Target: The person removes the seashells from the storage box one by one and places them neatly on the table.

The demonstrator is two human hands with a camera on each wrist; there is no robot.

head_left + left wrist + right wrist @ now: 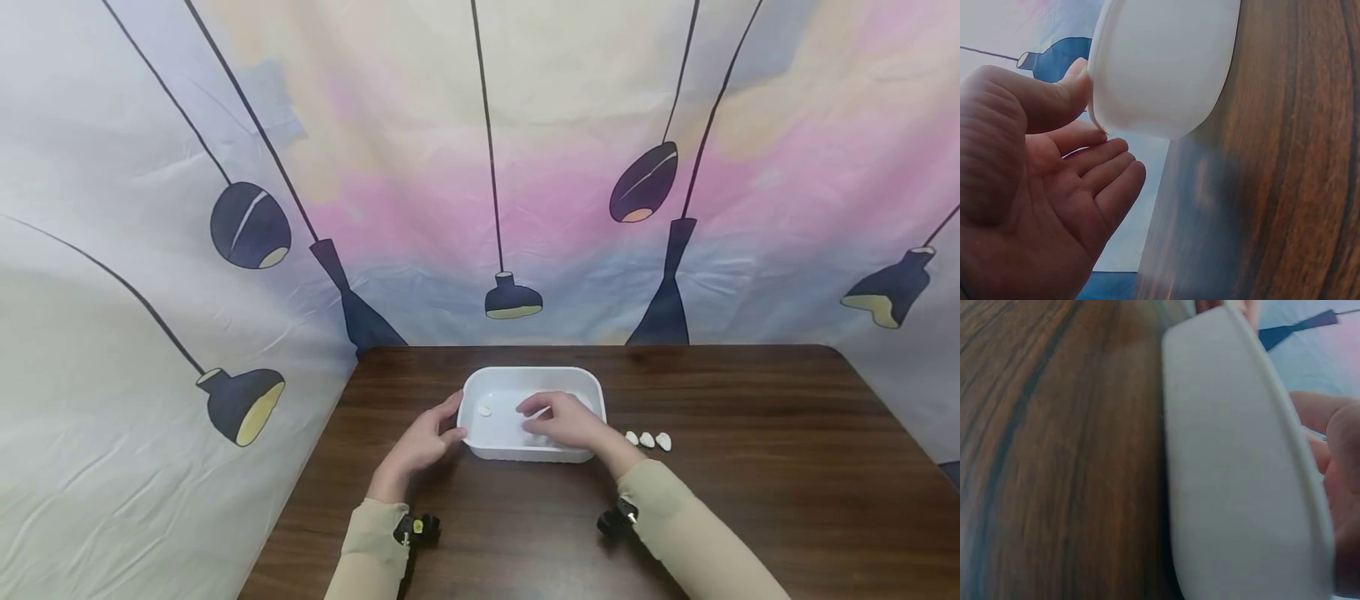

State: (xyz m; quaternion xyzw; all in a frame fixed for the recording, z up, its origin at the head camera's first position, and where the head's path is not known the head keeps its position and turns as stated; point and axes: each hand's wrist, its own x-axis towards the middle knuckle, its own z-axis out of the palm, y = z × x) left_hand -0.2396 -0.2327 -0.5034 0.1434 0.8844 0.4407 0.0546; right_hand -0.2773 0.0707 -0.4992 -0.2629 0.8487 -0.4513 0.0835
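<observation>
**Left hand (420, 437) grips, right hand (570, 421) reaches inside the white, round-cornered rectangular tray (532, 454)!**

Starting at the left, and the left hand has the tray's left end pinched, thumb and forefinger on the rim, the other fingers extended beside it. Just inside that end lies a small, flat white oval piece (485, 411), its longer axis running roughly left to right. And the tray itself? It sits on the brown wood-grained table (750, 517), opening upward, long axis straight across from left to right, short ends facing the two sides. Over its right half comes the right hand, fingers loosely bent and pointing left, a gap between thumb and forefinger, nothing visible between them. Out beyond the tray's right end, three small white teardrop-like pieces (647, 440) line up in a left-to-right row, the rightmost slanting, its lower end toward the right!
</observation>
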